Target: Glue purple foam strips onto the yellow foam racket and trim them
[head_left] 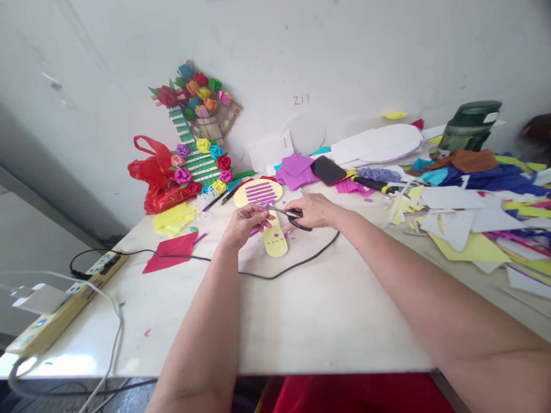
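Observation:
In my right hand [315,210] is a pair of scissors [296,220] with dark handles, its blades pointing left toward my other hand. The fingers of my left hand [247,223] pinch a small purple paper strip [253,231] close to the blade tips. Both hands are just above a yellow paper cutout [277,238] with a wide rounded top and a narrow stem. Several purple strips [260,192] lie in rows across its wide part. Small purple scraps lie around the stem, partly hidden by my hands.
A black cable [270,277] curves over the table in front of the cutout. Left stand a power strip [77,300] and red paper [169,254]. Behind are a paper-flower craft [194,150], red bag [156,182] and phone [328,170]. Paper scraps [470,221] pile up right, beside a green bottle [469,127].

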Action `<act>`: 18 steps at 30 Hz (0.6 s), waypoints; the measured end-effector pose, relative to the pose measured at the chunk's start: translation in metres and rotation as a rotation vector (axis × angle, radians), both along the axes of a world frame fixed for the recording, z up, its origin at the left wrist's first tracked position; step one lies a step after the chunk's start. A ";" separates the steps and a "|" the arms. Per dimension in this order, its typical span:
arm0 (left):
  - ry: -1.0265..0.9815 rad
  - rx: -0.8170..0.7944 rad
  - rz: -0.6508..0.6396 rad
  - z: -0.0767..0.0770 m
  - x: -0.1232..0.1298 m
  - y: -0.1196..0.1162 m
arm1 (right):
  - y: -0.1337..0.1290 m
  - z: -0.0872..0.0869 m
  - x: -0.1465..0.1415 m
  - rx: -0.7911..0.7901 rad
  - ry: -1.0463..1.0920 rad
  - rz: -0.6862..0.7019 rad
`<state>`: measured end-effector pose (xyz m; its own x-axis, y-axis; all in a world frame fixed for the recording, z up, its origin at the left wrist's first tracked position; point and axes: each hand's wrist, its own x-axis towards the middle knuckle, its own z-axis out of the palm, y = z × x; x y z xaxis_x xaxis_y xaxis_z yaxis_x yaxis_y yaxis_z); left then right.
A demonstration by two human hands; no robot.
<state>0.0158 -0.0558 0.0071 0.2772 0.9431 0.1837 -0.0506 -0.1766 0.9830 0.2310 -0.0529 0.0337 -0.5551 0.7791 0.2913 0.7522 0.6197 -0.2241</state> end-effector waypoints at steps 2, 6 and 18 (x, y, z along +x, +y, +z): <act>-0.004 0.009 -0.004 -0.001 0.000 0.001 | 0.000 0.000 0.000 0.001 0.006 0.004; -0.008 0.017 -0.007 -0.003 0.000 0.002 | -0.002 0.001 -0.001 -0.006 0.001 0.002; -0.036 -0.017 -0.012 -0.003 0.000 0.002 | -0.006 0.004 -0.002 -0.041 0.052 -0.005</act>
<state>0.0156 -0.0543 0.0046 0.2818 0.9429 0.1777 -0.0880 -0.1590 0.9833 0.2285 -0.0592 0.0377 -0.5360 0.7939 0.2870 0.7421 0.6052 -0.2882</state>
